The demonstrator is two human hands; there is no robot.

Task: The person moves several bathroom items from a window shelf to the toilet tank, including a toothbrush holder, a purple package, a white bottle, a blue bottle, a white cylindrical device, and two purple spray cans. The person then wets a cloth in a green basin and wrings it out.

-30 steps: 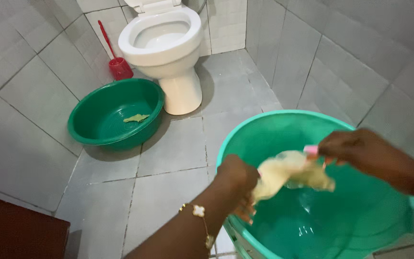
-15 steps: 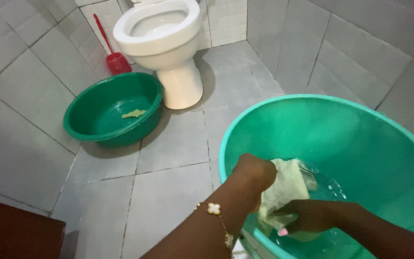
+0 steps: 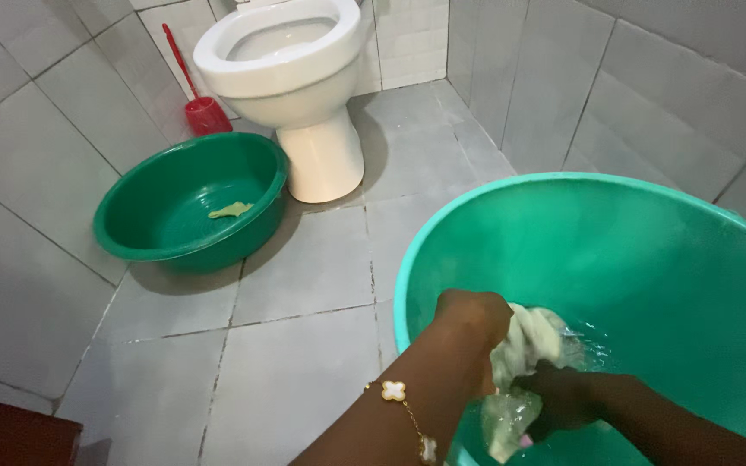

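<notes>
A home bathroom — white toilet [image 3: 291,69], red toilet brush [image 3: 200,108], grey tiled floor [image 3: 304,285].

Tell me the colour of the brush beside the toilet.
Red: the brush shows plainly in the head view, left of the toilet.

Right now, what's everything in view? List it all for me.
basin: 1, light green, near right, holds water
cloth: 1, pale yellowish, wet, over the water in the basin, gripped by both hands
dark basin: 1, dark green, on the floor left of the toilet
scrap: 1, yellow-green, inside the dark basin
toilet: 1, white, back centre
brush: 1, red, in the corner left of the toilet
bracelet: 1, gold with white charms, left wrist
left hand: grips the cloth
right hand: grips the cloth
</notes>
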